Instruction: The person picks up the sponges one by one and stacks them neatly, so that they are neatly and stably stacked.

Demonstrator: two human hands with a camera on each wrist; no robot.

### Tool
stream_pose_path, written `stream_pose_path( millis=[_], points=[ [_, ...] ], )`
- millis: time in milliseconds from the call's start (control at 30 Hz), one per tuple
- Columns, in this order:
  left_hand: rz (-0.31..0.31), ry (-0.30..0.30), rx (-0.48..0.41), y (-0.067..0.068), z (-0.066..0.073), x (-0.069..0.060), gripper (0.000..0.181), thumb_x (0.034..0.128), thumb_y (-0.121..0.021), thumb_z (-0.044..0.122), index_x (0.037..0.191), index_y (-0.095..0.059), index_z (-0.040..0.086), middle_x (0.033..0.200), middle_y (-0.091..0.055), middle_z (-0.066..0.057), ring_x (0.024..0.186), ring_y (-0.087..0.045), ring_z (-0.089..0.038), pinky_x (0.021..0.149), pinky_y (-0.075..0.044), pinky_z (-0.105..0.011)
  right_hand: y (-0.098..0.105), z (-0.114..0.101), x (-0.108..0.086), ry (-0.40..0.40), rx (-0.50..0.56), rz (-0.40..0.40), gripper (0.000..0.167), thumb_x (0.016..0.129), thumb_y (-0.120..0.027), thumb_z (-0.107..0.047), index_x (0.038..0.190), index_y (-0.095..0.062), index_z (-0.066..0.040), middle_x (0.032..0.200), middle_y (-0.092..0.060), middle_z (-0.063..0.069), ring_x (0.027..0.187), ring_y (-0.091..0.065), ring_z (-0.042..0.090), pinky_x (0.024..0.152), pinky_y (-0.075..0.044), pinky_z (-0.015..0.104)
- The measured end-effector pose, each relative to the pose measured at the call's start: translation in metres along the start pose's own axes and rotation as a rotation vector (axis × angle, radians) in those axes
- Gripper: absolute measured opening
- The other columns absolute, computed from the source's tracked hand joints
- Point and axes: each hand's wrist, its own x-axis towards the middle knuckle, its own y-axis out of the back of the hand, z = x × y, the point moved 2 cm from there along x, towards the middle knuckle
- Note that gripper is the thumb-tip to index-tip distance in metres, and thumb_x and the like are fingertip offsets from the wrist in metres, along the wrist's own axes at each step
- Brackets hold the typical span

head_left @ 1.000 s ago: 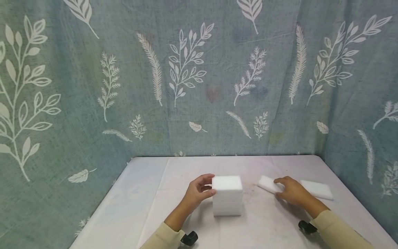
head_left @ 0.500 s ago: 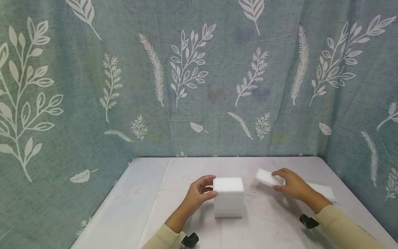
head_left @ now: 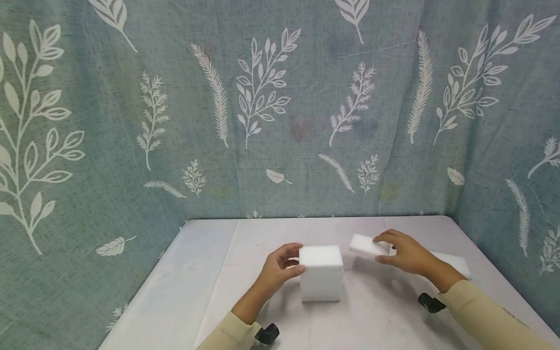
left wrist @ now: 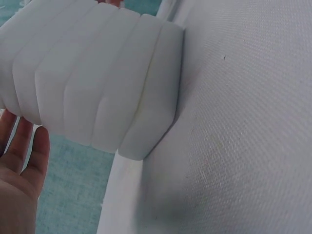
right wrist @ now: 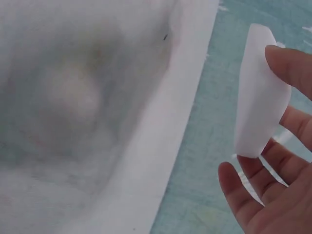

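Observation:
A stack of several white sponges [head_left: 321, 277] stands upright on the table. In the left wrist view its layers [left wrist: 92, 78] show pressed together. My left hand [head_left: 280, 267] holds the stack's left side, thumb at the front corner and fingers at the back corner. To the right of the stack, my right hand [head_left: 404, 252] pinches a single white sponge [head_left: 369, 246] between thumb and fingers, above the table. In the right wrist view the thumb lies on one face of that sponge [right wrist: 258, 97], fingers behind it.
Another white sponge [head_left: 457, 265] lies at the right, partly hidden by the right hand and wrist. The table [head_left: 218, 301] has a white cover. A green curtain [head_left: 262, 184] with leaf prints closes off the back and sides.
My right hand has lifted the single sponge off the table and carried it left, nearer to the stack. The left hand and the stack have stayed in place.

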Motion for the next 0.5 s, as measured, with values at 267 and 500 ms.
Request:
stream_pose_path(
  millis=[267,500],
  points=[
    [-0.003,-0.011,0.000,0.000,0.000,0.000,0.054,0.0831,-0.078,0.013,0.132,-0.055,0.003,0.121,-0.062,-0.013,0.110,-0.059,-0.029,0.096,-0.044,-0.055,0.005,-0.012,0.006,0.032,0.005,0.005,0.051,0.085,-0.075,-0.041,0.126,-0.062,-0.014,0.128,-0.054,0.008,0.110,-0.056,0.032,0.081,-0.052,0.047],
    [0.007,0.020,-0.021,-0.001,0.002,0.000,0.058,0.0810,-0.078,0.005,0.133,-0.053,0.001,0.123,-0.061,-0.015,0.113,-0.057,-0.027,0.100,-0.041,-0.054,0.015,-0.028,0.011,0.103,-0.007,0.054,0.050,0.085,-0.073,-0.046,0.124,-0.063,-0.016,0.128,-0.055,0.005,0.109,-0.055,0.026,0.075,-0.052,0.040]
  ],
)
